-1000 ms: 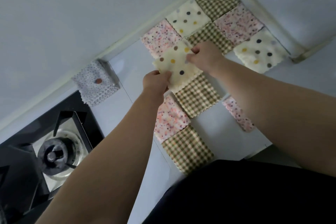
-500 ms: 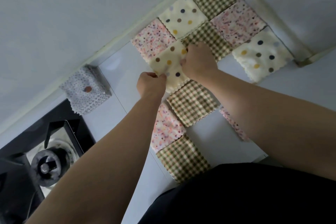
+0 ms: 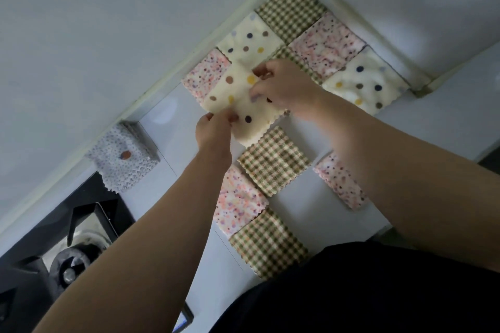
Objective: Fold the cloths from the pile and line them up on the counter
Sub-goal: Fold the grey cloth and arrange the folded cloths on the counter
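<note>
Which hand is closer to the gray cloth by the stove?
Left. The left hand is right of the gray cloth; the right hand is farther, across the cream spotted cloth they hold.

Both hands on cream dotted cloth [image 3: 238, 97]: left hand [image 3: 215, 131] pinches its near edge, right hand [image 3: 284, 84] pinches far corner. Checked cloth [image 3: 273, 159] just below the grip, pink speckled cloth [image 3: 207, 76] beside it.

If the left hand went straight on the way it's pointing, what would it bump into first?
Probably the right hand, pinching the far edge of the same dotted cloth that the left hand holds; depth is hard to judge.
</note>
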`<state>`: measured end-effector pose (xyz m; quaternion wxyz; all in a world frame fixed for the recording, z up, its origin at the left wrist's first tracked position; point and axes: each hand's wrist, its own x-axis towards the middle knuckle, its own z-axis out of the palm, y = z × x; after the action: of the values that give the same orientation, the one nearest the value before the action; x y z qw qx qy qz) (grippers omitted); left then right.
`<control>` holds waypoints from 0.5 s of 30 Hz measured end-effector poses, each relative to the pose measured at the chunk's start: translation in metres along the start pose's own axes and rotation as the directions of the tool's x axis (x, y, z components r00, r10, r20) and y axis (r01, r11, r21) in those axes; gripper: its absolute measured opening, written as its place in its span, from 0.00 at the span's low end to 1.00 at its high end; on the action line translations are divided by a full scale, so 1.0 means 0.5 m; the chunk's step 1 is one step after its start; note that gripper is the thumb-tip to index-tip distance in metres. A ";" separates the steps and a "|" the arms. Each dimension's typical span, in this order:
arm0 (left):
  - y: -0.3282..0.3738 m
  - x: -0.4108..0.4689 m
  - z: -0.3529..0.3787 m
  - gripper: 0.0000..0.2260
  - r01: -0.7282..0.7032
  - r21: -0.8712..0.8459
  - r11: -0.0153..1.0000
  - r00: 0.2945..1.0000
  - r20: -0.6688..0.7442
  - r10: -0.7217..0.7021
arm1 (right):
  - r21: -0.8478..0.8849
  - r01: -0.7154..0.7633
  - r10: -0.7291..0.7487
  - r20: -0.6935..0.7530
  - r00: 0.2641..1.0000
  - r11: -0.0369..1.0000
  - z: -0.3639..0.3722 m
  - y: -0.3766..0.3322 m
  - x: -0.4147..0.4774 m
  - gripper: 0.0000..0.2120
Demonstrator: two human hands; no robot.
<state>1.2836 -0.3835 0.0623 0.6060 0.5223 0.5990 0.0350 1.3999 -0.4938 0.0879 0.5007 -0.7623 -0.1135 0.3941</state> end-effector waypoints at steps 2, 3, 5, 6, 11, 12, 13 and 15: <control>0.019 -0.033 0.016 0.10 0.044 -0.151 0.988 0.992 0.127 -0.025 | 0.075 0.014 -0.012 -0.035 0.999 0.997 -0.041 -0.003 -0.023 0.15; 0.025 -0.048 0.023 0.12 0.095 -0.228 0.969 0.971 0.234 -0.040 | 0.101 0.024 -0.020 -0.044 0.999 0.995 -0.061 -0.001 -0.032 0.13; 0.032 -0.078 0.050 0.20 0.256 -0.339 0.905 0.872 0.485 -0.065 | 0.135 0.010 -0.001 -0.067 0.998 0.991 -0.108 0.012 -0.051 0.13; 0.033 -0.091 0.066 0.21 0.327 -0.342 0.881 0.810 0.582 -0.074 | 0.152 -0.013 0.024 -0.071 0.997 0.988 -0.131 0.020 -0.061 0.13; -0.005 -0.121 0.178 0.16 0.305 -0.115 0.945 0.796 0.576 -0.187 | 0.004 -0.110 0.109 -0.198 0.974 0.994 -0.234 0.094 -0.095 0.10; -0.018 -0.122 0.201 0.15 0.283 -0.071 0.957 0.821 0.533 -0.203 | -0.069 -0.119 0.099 -0.236 0.967 0.990 -0.249 0.111 -0.099 0.08; -0.030 -0.122 0.222 0.14 0.268 -0.029 0.963 0.834 0.507 -0.217 | -0.151 -0.128 0.082 -0.277 0.957 0.980 -0.262 0.130 -0.101 0.07; -0.047 -0.123 0.259 0.13 0.261 0.026 0.965 0.829 0.506 -0.238 | -0.271 -0.158 0.059 -0.343 0.938 0.949 -0.282 0.163 -0.100 0.09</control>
<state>1.3515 -0.5117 0.0548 0.7520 0.4171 0.4816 -0.1689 1.4494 -0.6558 0.0690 0.3706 -0.8886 -0.0428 0.2668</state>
